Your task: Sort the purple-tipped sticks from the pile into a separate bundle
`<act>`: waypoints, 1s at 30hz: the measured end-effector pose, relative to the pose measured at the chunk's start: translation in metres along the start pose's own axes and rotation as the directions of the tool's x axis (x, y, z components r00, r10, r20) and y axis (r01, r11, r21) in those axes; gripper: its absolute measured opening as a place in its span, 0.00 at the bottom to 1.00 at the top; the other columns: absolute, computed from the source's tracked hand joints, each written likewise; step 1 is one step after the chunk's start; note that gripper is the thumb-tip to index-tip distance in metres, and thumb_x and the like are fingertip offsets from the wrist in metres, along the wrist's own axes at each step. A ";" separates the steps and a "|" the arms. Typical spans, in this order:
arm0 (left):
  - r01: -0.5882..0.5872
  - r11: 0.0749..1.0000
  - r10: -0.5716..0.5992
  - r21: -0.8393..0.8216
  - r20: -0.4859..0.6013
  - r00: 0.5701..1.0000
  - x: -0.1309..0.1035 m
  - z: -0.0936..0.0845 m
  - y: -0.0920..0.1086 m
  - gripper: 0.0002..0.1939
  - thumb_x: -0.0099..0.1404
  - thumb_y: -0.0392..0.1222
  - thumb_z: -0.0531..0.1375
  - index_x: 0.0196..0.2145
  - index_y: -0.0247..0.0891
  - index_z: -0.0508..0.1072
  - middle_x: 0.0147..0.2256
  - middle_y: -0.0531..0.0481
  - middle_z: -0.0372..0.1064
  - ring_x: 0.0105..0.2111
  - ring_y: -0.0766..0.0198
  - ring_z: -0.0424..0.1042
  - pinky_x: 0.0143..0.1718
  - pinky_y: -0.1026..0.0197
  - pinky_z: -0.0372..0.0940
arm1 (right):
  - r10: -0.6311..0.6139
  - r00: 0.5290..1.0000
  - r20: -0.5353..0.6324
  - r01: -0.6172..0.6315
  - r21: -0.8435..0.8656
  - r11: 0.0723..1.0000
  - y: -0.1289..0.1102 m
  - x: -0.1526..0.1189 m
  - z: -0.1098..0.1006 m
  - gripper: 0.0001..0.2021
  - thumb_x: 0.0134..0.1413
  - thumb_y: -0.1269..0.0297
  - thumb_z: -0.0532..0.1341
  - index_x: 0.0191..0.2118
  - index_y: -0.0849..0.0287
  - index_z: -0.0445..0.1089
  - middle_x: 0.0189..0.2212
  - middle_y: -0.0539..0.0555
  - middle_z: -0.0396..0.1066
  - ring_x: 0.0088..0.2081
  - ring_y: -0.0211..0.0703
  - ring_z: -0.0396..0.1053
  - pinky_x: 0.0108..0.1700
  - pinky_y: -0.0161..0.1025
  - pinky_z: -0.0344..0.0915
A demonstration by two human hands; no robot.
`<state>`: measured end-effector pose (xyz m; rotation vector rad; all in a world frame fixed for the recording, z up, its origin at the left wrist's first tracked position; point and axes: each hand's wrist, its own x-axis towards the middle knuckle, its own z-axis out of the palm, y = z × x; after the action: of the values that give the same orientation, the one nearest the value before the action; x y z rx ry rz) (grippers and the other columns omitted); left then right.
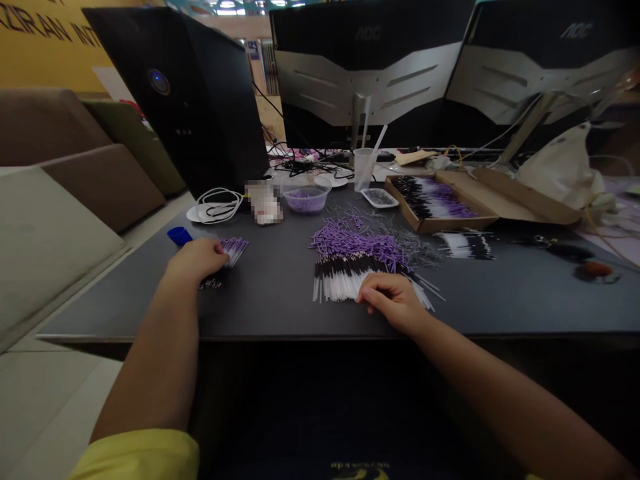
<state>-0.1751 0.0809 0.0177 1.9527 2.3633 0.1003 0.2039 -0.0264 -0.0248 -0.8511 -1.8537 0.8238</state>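
My left hand [195, 259] rests at the left of the desk, fingers closed over a small bunch of thin purple-ended sticks [235, 252]. What its fingertips grip, if anything, is hidden. My right hand [395, 301] is curled at the near ends of a row of slim white sticks with black upper parts [340, 283]. Thumb and fingers are pressed together there, and I cannot make out what is between them. Just behind this row spreads a heap of short purple tubes [350, 240], with loose grey, see-through pieces [417, 247] on its right.
A blue cap-like piece [179, 235] stands by my left hand. Behind are a clear bowl of purple pieces [306, 198], a small white tray [380, 197], a plastic cup [363, 170] and an open cardboard box of sticks [435, 200]. More white sticks [463, 245] lie right.
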 end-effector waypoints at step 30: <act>-0.529 0.847 0.531 -0.048 0.061 0.845 -0.094 0.046 0.138 0.11 0.61 0.47 0.51 0.26 0.40 0.67 0.29 0.48 0.71 0.28 0.58 0.68 0.25 0.60 0.52 | 0.317 0.949 -0.002 -0.190 -0.803 0.565 0.071 0.017 -0.135 0.10 0.50 0.64 0.57 0.37 0.58 0.74 0.33 0.53 0.75 0.30 0.42 0.69 0.34 0.38 0.62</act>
<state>-0.0182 0.0152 -0.0134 2.4891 1.6975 0.0899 0.3361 0.0513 -0.0251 -1.6976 -2.2837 0.1465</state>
